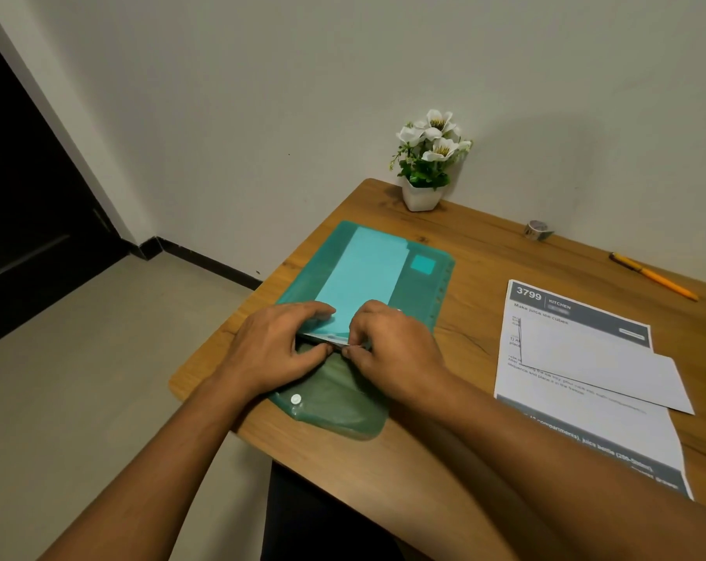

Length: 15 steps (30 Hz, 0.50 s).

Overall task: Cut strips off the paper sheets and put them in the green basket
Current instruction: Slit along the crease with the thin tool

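Left hand [278, 346] and right hand [391, 346] pinch the folder [420, 301] at its mouth; no cutting has begun, by the look of it

Thumbs and fingertips close on a thin edge there, folder lip or paper I cannot tell; the folder lies along the table's [485, 253] left edge, flap [343, 415] open toward the near edge, a pale sheet [359, 277] inside. A white sheet [610, 362] lies on a printed sheet [586, 427] toward the right edge. No strips, scissors or green basket show, so all the work seems left
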Each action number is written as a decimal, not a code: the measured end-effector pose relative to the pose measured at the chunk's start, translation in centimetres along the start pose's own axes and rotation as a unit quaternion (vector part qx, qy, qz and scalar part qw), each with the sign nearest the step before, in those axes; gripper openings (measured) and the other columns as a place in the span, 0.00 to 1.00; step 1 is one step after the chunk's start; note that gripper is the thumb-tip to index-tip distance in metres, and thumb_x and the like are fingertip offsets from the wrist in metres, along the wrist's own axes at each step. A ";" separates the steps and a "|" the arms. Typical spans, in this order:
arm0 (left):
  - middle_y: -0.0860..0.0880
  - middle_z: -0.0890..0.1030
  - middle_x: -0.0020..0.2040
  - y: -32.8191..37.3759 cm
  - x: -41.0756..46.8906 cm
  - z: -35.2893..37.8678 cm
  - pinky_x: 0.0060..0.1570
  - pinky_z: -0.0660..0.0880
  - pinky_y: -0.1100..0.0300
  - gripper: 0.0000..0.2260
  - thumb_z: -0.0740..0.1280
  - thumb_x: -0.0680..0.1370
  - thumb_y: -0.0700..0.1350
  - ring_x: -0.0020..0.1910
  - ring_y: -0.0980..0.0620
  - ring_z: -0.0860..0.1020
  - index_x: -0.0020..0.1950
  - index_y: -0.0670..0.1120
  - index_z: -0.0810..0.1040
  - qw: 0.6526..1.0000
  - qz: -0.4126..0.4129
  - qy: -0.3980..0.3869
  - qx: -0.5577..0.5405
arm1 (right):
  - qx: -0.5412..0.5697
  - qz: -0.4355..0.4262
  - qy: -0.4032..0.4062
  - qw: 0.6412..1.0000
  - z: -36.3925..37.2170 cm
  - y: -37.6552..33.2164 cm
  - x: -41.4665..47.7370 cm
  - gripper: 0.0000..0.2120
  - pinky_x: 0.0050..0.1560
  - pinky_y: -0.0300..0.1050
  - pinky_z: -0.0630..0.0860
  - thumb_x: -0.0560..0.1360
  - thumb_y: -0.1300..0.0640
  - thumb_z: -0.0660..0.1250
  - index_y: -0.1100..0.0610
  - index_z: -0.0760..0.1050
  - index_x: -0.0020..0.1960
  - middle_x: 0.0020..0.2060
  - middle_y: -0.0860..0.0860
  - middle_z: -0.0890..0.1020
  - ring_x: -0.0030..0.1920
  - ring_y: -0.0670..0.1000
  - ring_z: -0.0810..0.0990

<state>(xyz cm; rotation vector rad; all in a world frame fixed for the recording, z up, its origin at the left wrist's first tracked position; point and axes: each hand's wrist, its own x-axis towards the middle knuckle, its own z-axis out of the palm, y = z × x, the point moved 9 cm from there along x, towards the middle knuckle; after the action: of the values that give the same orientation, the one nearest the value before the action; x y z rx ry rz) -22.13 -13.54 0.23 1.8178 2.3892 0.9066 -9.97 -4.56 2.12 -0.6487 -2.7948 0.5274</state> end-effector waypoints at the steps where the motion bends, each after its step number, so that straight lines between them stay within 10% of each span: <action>1: 0.56 0.84 0.60 -0.1 0.1 0.0 0.56 0.80 0.54 0.21 0.71 0.74 0.58 0.58 0.57 0.81 0.64 0.53 0.83 1.000 0.000 0.000 0.003 | 0.032 0.008 0.006 0.999 -0.3 0.3 0.0 0.06 0.48 0.52 0.78 0.77 0.49 0.71 0.49 0.79 0.44 0.49 0.44 0.78 0.49 0.50 0.78; 9: 0.59 0.85 0.58 -0.6 0.5 0.2 0.55 0.81 0.55 0.17 0.70 0.74 0.64 0.60 0.60 0.80 0.56 0.56 0.87 1.000 -0.006 -0.007 -0.016 | 0.213 -0.026 0.029 0.976 -2.5 -0.5 -1.5 0.05 0.48 0.49 0.81 0.77 0.49 0.72 0.49 0.79 0.45 0.43 0.41 0.82 0.47 0.44 0.80; 15: 0.58 0.84 0.61 -1.0 0.3 0.5 0.61 0.79 0.53 0.16 0.80 0.70 0.48 0.62 0.58 0.80 0.57 0.55 0.87 0.999 -0.012 -0.033 0.008 | -0.014 -0.065 -0.077 0.995 0.1 -0.7 -2.7 0.06 0.50 0.47 0.77 0.79 0.50 0.69 0.46 0.75 0.54 0.53 0.45 0.79 0.54 0.48 0.76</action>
<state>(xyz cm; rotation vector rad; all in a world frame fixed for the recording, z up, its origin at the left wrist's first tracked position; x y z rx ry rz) -22.92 -13.16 -0.55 1.7908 2.3790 0.8143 -7.86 -6.46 1.96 -0.4437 -2.9667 0.5349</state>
